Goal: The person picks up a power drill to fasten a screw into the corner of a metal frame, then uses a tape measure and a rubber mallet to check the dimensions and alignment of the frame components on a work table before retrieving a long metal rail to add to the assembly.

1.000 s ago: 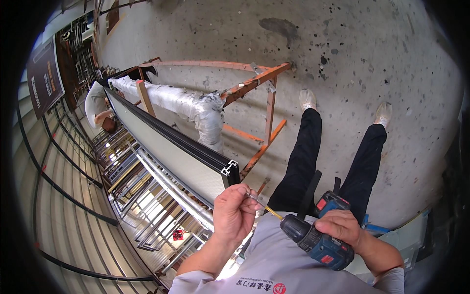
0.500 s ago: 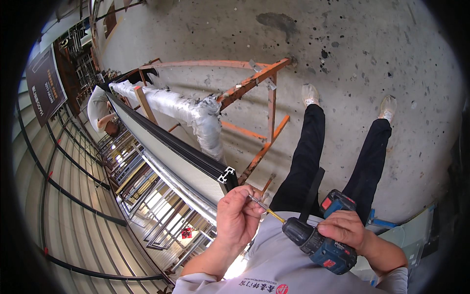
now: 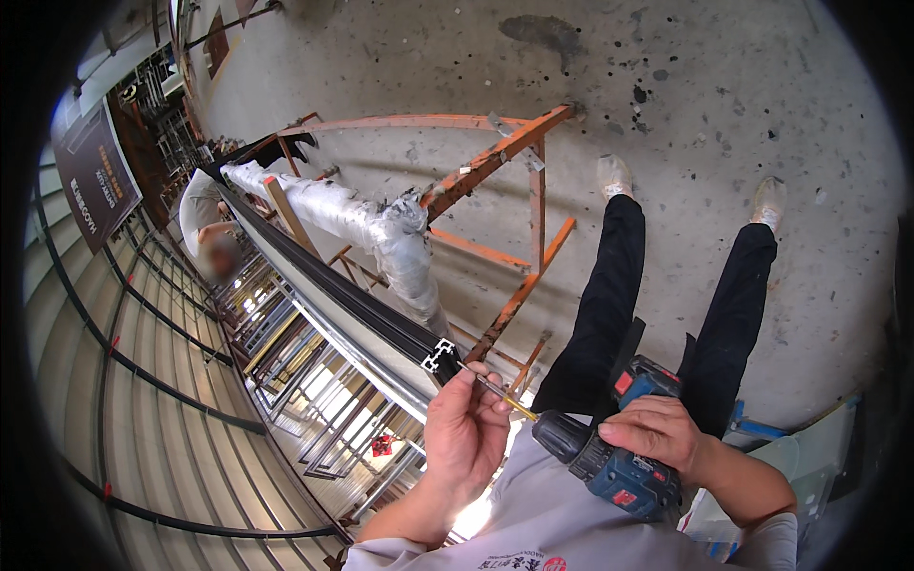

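My right hand [image 3: 657,433] is wrapped round a blue and black cordless drill [image 3: 609,466], which lies tilted across my front with its nose to the upper left. A slim gold-coloured bit [image 3: 521,409] runs from its chuck toward my left hand [image 3: 466,428]. There, thumb and fingers pinch the bit's slender silver front part, whose thin tip shows just past them. Whether a screw sits there I cannot tell. That tip points at the cut end of a black frame profile [image 3: 440,356], very near it; contact cannot be made out.
Orange steel stands [image 3: 505,157], one beam wrapped in silvery film [image 3: 314,205], carry the long profile. Another person [image 3: 202,214] bends over its far end. Racks of frames [image 3: 314,400] stand beyond. Glass panes [image 3: 800,466] lean at the lower right.
Both hands and the drill have shifted slightly left, bringing the bit's tip nearer the profile's end. The whole view has turned a little.
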The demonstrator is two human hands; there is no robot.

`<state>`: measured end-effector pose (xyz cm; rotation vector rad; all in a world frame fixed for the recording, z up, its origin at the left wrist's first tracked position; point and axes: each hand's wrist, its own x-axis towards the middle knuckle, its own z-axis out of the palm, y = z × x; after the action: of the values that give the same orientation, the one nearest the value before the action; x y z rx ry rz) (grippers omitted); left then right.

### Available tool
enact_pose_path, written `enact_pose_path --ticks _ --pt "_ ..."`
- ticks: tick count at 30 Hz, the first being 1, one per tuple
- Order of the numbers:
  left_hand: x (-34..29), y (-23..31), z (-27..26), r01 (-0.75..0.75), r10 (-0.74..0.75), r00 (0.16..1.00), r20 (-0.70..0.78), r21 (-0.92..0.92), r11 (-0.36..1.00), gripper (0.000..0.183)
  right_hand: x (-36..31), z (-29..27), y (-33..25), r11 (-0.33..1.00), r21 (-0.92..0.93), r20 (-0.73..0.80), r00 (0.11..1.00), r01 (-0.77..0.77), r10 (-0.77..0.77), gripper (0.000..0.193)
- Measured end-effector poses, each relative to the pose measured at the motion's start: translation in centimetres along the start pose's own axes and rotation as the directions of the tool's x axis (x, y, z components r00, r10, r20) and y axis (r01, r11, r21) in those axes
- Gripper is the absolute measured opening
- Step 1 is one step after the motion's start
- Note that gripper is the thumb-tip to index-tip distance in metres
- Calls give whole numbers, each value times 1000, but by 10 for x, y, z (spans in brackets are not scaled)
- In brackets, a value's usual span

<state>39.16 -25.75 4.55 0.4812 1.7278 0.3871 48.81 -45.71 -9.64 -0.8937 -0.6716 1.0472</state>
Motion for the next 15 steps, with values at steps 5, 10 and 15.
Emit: enact_pose_path --ticks 5,10,15 --pt "2 1 8 -2 1 999 -50 -11 1000 19 5 2 14 999 55 -6 1000 3 -3 57" --pt "5 2 8 24 -29 997 -78 -61 998 18 15 2 23 998 54 -1 999 36 -36 59" --pt "4 3 10 21 -24 995 -94 -38 999 18 29 0 24 996 87 36 999 13 -16 55"
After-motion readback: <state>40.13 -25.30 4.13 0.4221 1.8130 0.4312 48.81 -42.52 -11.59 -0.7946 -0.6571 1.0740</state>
